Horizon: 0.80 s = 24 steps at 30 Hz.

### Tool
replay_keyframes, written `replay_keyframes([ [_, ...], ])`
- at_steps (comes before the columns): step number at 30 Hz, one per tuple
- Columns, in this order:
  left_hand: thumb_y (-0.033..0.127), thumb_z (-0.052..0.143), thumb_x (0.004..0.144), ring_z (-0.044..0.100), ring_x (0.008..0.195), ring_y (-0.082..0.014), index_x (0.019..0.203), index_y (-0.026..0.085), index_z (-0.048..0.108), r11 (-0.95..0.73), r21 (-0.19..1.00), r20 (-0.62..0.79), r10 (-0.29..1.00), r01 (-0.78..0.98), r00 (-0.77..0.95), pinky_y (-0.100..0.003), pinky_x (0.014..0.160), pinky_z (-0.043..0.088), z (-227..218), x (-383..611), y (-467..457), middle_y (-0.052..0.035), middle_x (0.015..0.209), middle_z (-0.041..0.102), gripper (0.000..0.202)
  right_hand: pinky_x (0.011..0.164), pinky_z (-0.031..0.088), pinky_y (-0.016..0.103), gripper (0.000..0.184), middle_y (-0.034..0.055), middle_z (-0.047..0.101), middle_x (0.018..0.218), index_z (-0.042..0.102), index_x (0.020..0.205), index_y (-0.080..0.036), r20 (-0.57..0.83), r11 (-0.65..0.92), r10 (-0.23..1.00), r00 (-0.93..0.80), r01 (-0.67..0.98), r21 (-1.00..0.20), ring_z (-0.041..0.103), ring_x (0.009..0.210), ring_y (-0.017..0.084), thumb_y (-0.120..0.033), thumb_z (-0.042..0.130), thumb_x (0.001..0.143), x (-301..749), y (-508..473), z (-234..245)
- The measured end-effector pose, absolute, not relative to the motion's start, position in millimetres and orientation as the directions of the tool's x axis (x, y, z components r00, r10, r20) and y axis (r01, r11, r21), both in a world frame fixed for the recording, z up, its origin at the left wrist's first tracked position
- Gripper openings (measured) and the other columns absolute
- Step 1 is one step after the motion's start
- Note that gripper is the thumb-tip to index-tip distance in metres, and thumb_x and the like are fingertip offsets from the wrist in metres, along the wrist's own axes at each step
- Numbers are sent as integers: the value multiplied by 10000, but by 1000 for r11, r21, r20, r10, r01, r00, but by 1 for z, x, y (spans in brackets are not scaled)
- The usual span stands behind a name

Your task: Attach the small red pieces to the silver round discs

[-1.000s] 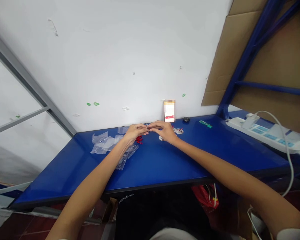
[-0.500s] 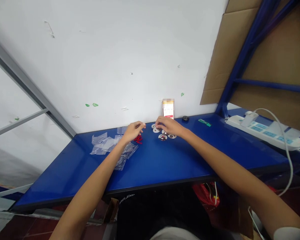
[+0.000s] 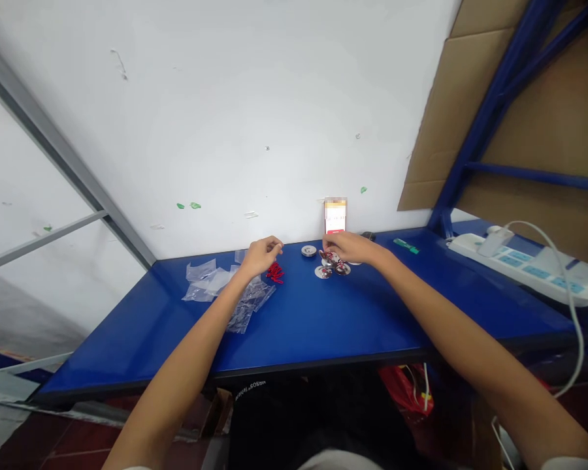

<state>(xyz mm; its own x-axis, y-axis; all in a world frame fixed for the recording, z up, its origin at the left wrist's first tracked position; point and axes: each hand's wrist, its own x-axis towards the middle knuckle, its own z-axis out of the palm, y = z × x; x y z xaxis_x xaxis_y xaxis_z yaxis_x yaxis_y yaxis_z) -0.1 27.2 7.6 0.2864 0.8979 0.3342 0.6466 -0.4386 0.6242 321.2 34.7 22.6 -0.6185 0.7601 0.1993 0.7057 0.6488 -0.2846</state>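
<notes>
The right hand (image 3: 345, 248) is positioned directly in front of the smartphone (image 3: 336, 214). Thumb and fingertips are drawn nearly together above a tilted disc (image 3: 326, 258) of shiny metal with red cord, and appear to have hold of it; whether by cord or rim cannot be told. A grip from above presumably keeps the palm off the neighbouring metal discs (image 3: 323, 272), which lie grouped in front of the phone, partly overlapping.

The left hand (image 3: 261, 256), left of the phone, is partly open, fingers loosely bent, with nothing visible in its grasp. Just beside it lies a red cord bundle (image 3: 275, 273), probably placed for easy reach. Between this hand and the phone, a disc stack (image 3: 308, 250) rests flat, likely piled for compactness.

Further left of the phone, clear plastic bags (image 3: 245, 307) spread over the blue tabletop (image 3: 304, 326). The phone leans on the wall (image 3: 255, 117), seemingly so its lit screen faces the person. Right of it are a green-handled tool (image 3: 406, 246) and, farthest, a white power strip (image 3: 524, 264).
</notes>
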Motion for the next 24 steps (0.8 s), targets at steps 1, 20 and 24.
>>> replay_keyframes([
  [1,383,515,957,707,694,-183,1045,199,740,-448,587,345,892,675,292,-292,690,533,8,-1,27,-48,918,805,304,664,362,273,158,88,743,996,677,1024,-197,188,652,758,-625,712,-260,633,844,207,-158,536,965,322,35,23],
  [20,179,778,630,630,586,-174,620,273,752,-600,507,181,776,619,604,-273,575,424,8,-6,24,5,685,734,98,885,495,339,214,114,763,1086,812,1041,-225,470,669,656,-590,743,-1,678,1040,260,-208,599,1032,268,62,-45],
  [24,171,692,684,623,602,-173,663,260,743,-624,424,156,765,657,625,-271,604,417,1,-7,30,-1,679,724,105,868,492,346,258,120,767,1051,804,1018,-200,504,679,639,-581,734,-14,676,1027,267,-239,552,1061,272,63,-42],
])
